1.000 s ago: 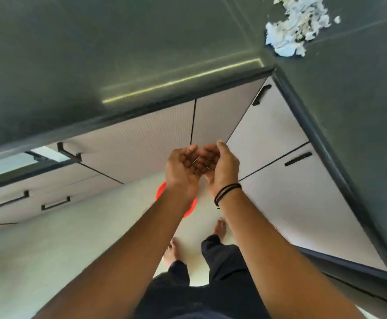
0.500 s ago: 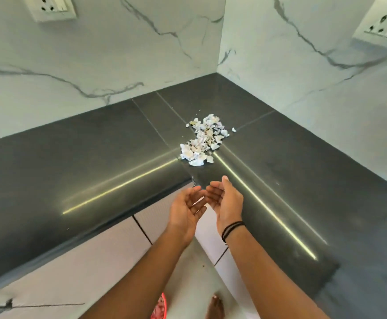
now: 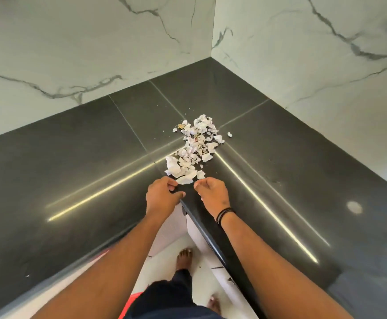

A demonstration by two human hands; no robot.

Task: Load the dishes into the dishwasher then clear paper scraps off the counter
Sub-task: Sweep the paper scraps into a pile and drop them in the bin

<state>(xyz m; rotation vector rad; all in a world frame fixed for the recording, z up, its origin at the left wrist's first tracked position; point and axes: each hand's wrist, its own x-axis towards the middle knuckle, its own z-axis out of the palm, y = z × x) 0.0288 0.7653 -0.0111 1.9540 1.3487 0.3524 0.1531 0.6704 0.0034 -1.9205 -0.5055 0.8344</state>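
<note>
A heap of torn white paper scraps (image 3: 193,148) lies in the corner of the dark counter (image 3: 72,157). My left hand (image 3: 162,196) is at the counter's inner edge with its fingers curled. Its fingertips touch the nearest large scrap (image 3: 185,180), while the thumb lies apart along the edge; a grip on the scrap does not show. My right hand (image 3: 212,194), with black bands on the wrist, sits just right of it with fingers curled under and nothing visible in them, a little short of a small scrap (image 3: 200,174). No dishes or dishwasher are in view.
Marble walls close the counter on the far left and far right sides. One stray scrap (image 3: 230,134) lies right of the heap. A pale round spot (image 3: 354,207) marks the counter at right. Below are white cabinet fronts, my bare feet and part of a red bin (image 3: 132,300).
My view rose from the floor and the red bin to the counter. Both hands, cupped together palm-up before, have turned knuckles-up and reached forward to the near edge of the scrap heap.
</note>
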